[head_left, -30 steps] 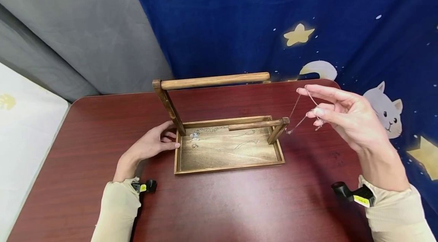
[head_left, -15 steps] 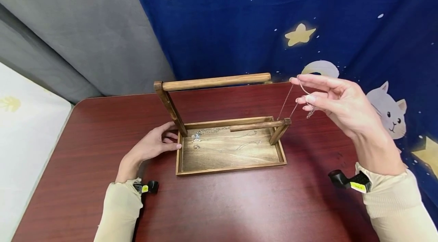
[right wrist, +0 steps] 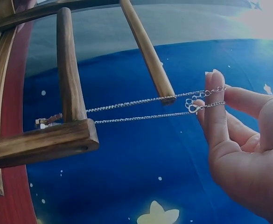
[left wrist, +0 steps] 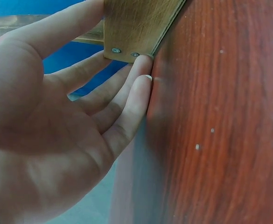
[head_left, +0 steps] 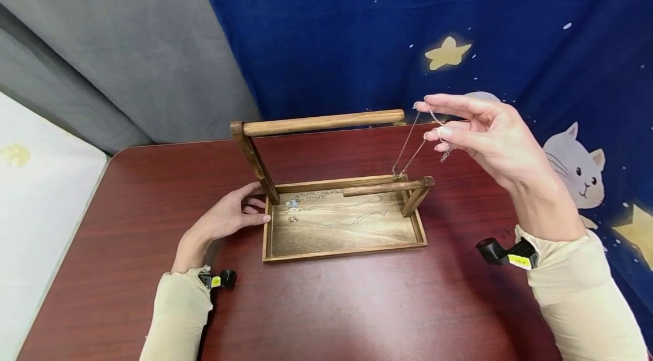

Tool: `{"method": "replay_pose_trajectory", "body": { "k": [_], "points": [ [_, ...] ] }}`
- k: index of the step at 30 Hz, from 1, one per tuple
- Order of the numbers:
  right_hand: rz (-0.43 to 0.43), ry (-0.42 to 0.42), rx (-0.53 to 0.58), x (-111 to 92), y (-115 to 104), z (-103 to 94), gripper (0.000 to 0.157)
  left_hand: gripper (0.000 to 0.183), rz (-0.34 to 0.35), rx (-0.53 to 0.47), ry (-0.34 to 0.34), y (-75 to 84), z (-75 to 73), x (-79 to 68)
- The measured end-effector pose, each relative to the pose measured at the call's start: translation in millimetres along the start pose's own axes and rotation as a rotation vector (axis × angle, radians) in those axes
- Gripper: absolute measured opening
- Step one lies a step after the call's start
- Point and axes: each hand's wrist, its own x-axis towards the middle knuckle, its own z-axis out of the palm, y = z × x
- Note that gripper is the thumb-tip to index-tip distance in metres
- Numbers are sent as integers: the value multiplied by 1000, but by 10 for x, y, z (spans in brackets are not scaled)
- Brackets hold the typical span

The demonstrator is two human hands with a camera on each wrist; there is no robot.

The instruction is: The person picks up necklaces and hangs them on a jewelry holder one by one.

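Note:
In the head view my right hand point(head_left: 479, 137) is raised over the back right of a wooden jewellery stand. A thin silver necklace point(head_left: 408, 148) hangs from its fingers. In the right wrist view the chain point(right wrist: 141, 117) loops over the fingers, with its lobster clasp and extender links beside them. The pendant end dangles just behind the stand's lower bar point(head_left: 382, 187), lower than the bar's level in the head view. At the stand's left end my left hand point(head_left: 229, 211) touches the tray wall point(head_left: 266, 239). In the left wrist view its fingertips meet a screwed wooden end piece point(left wrist: 131, 28).
Several necklaces point(head_left: 316, 195) lie in the tray's base. A taller bar point(head_left: 321, 121) stretches right from the left post point(head_left: 252, 162), its right end free. The stand rests on a reddish-brown table point(head_left: 331, 304); a blue star-patterned curtain point(head_left: 326, 26) hangs behind.
My right hand has moved left and up, bringing the necklace from right of the stand to behind the lower bar's right part. My left hand has stayed on the tray's end.

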Motion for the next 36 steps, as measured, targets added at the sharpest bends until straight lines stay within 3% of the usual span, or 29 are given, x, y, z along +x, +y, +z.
{"method": "replay_pose_trajectory", "body": {
  "k": [8, 15, 26, 36],
  "points": [
    [33, 21, 44, 91, -26, 37, 46, 79, 16, -3, 1, 27, -5, 17],
    [69, 53, 14, 169, -34, 67, 45, 82, -1, -2, 0, 59, -2, 12],
    [73, 0, 75, 235, 21, 112, 46, 82, -1, 18, -11, 93, 28, 28],
    [97, 9, -44, 334, 57, 249, 43, 82, -5, -7, -13, 53, 47, 32]
  ]
}}
